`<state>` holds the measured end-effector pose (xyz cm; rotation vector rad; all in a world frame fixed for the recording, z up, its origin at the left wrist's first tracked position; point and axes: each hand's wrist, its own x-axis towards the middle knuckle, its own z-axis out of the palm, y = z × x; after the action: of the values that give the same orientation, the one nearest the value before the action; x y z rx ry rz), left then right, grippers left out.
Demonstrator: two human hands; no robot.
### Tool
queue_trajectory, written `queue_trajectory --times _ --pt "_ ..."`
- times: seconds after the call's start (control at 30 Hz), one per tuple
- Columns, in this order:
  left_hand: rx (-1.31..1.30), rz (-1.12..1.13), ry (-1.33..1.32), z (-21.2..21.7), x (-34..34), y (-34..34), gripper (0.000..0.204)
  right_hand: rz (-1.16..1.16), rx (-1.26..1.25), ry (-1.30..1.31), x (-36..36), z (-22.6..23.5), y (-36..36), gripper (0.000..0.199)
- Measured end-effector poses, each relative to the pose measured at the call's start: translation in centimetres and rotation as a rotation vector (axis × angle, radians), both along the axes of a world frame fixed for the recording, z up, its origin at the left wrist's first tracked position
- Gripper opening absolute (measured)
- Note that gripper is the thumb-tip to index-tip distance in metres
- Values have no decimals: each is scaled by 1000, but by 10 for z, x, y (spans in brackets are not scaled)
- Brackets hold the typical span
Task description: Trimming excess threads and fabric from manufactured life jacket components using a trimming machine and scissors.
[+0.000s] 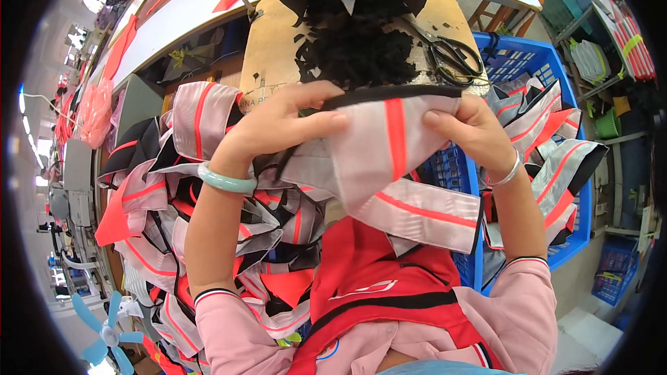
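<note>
Blue cloth [455, 367] lies below red apron's [385, 267] white logo [366, 289]; hands [278, 123] [479, 133] grip fabric [368, 144].

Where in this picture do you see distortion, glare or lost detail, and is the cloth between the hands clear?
Head view: the blue basket bows toward the black rim; head view, far left: lamps glare white; head view, top middle: black scraps merge into darkness; head view, centre: the cloth looks fairly clear, its stripe easily seen.
</note>
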<state>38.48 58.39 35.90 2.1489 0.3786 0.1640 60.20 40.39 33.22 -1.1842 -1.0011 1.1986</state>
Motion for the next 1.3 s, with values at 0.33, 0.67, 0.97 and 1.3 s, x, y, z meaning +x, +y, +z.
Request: queue_trajectory --times 0.33,0.67,0.97,1.3 --pt "1 34 -81 4 33 -33 16 -238 438 -1300 -18 32 16 41" --pt "128 227 -24 -18 20 4 26 -109 191 -694 10 4 69 26" --pt "70 61 241 20 41 75 33 -113 108 -478 20 -1 112 28" --pt "79 117 305 22 45 106 47 -120 66 -289 23 4 129 29"
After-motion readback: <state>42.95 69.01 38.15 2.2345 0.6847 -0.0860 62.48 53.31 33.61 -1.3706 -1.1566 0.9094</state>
